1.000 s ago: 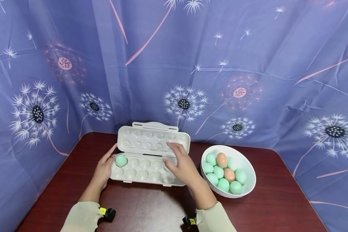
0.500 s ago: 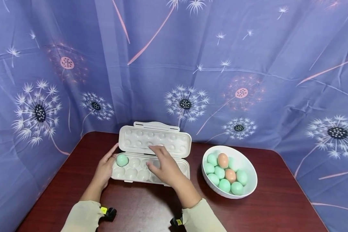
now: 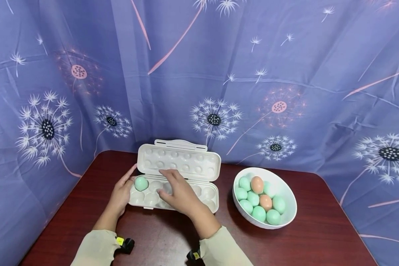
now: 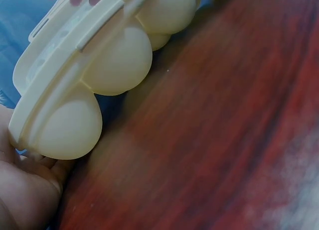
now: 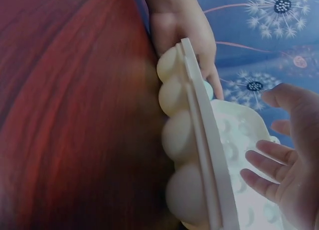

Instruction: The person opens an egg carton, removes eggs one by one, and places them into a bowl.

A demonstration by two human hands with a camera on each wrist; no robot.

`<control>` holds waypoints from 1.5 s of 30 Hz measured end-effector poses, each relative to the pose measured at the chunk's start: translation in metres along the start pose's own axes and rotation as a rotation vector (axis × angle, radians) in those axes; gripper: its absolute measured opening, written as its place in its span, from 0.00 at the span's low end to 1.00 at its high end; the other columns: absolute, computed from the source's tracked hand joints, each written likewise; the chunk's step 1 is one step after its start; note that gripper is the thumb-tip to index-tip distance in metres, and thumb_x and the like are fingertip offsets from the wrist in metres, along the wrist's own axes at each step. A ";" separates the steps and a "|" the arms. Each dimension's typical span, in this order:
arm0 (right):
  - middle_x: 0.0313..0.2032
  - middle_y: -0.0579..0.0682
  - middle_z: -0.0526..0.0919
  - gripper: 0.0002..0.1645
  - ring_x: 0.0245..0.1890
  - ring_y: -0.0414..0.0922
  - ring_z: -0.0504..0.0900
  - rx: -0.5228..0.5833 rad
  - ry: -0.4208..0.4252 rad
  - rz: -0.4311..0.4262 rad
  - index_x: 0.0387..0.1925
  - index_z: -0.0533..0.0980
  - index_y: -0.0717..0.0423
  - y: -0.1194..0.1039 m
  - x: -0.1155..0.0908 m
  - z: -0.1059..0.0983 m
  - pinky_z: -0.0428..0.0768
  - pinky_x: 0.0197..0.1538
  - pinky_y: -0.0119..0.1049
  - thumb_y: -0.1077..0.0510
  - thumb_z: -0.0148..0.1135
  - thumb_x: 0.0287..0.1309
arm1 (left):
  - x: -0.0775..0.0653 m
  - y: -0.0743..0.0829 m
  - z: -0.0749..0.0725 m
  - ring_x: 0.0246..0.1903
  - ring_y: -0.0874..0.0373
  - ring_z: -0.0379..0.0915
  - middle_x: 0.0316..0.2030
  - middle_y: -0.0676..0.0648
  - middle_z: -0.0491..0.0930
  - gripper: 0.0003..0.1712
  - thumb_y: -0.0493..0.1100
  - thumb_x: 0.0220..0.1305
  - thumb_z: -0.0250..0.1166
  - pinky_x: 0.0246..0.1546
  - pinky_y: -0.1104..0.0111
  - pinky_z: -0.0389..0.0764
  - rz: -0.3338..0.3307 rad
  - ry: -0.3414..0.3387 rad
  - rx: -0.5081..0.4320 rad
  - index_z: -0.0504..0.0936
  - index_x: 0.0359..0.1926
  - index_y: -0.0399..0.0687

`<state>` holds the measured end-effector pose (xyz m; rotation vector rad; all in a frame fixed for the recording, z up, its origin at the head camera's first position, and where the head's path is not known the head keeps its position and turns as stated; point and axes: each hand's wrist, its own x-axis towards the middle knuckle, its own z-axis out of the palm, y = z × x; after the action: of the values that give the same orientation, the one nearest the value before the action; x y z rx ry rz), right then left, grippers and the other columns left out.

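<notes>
An open white plastic egg carton (image 3: 151, 200) lies on the table, its dimpled lid (image 3: 179, 157) tipped back. One pale green egg (image 3: 141, 183) sits in the rear left cup. My left hand (image 3: 120, 196) holds the carton's left end, with fingers against the side and partly under the corner in the left wrist view. Over the middle cups hovers my right hand (image 3: 182, 195), its fingers spread and slightly bent, with nothing in it. The right wrist view shows the same right hand (image 5: 299, 170) beside the lid, above the tray's rounded cups (image 5: 187, 138).
To the right of the carton stands a white bowl (image 3: 290, 210) of several pale green eggs (image 3: 259, 213) and two brown eggs (image 3: 257, 184). The dark red wooden table (image 3: 312, 236) meets a blue dandelion-print curtain (image 3: 173, 103) at the back.
My right hand has moved left across the carton, from its right end to the middle, staying empty. The left hand keeps its place at the left end.
</notes>
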<state>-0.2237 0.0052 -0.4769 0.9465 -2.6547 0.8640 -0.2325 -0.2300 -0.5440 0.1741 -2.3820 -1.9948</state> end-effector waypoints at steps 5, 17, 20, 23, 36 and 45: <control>0.60 0.49 0.73 0.37 0.58 0.45 0.77 -0.023 -0.043 0.020 0.70 0.64 0.47 -0.009 0.005 0.011 0.76 0.61 0.39 0.46 0.60 0.61 | 0.001 -0.001 0.000 0.50 0.76 0.69 0.63 0.43 0.71 0.28 0.45 0.76 0.42 0.48 0.81 0.72 0.006 -0.005 -0.018 0.57 0.71 0.79; 0.55 0.48 0.76 0.35 0.49 0.42 0.79 -0.100 -0.074 0.067 0.68 0.66 0.46 -0.029 0.019 0.033 0.78 0.52 0.35 0.45 0.61 0.60 | 0.000 0.000 -0.001 0.46 0.74 0.73 0.63 0.43 0.71 0.28 0.46 0.77 0.42 0.44 0.76 0.78 0.009 -0.024 -0.039 0.57 0.71 0.78; 0.55 0.49 0.76 0.35 0.51 0.43 0.79 -0.115 -0.073 0.063 0.67 0.67 0.47 -0.032 0.022 0.040 0.78 0.53 0.34 0.45 0.62 0.59 | 0.000 0.000 -0.001 0.46 0.74 0.74 0.61 0.46 0.73 0.28 0.46 0.77 0.42 0.44 0.76 0.78 0.006 -0.026 -0.044 0.57 0.71 0.78; 0.56 0.50 0.76 0.35 0.54 0.43 0.78 -0.094 -0.072 0.060 0.66 0.67 0.49 -0.034 0.026 0.047 0.77 0.56 0.33 0.46 0.63 0.58 | -0.001 0.000 -0.001 0.46 0.75 0.73 0.57 0.51 0.75 0.28 0.45 0.77 0.42 0.45 0.77 0.78 0.006 -0.021 -0.051 0.58 0.71 0.77; 0.56 0.48 0.76 0.34 0.55 0.42 0.77 -0.088 -0.054 0.190 0.65 0.70 0.48 -0.045 0.038 0.065 0.76 0.56 0.30 0.46 0.64 0.57 | -0.001 0.002 -0.002 0.46 0.75 0.74 0.53 0.56 0.76 0.28 0.43 0.76 0.42 0.44 0.76 0.79 0.010 -0.018 -0.068 0.59 0.71 0.76; 0.53 0.48 0.78 0.34 0.54 0.43 0.76 -0.207 -0.053 0.200 0.64 0.71 0.48 -0.048 0.043 0.073 0.77 0.55 0.31 0.50 0.66 0.56 | -0.002 0.005 -0.001 0.47 0.75 0.74 0.56 0.51 0.75 0.28 0.43 0.77 0.42 0.45 0.77 0.79 -0.003 -0.025 -0.103 0.59 0.72 0.73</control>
<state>-0.2258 -0.0896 -0.4985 0.6732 -2.8517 0.5923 -0.2311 -0.2296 -0.5389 0.1506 -2.2870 -2.1267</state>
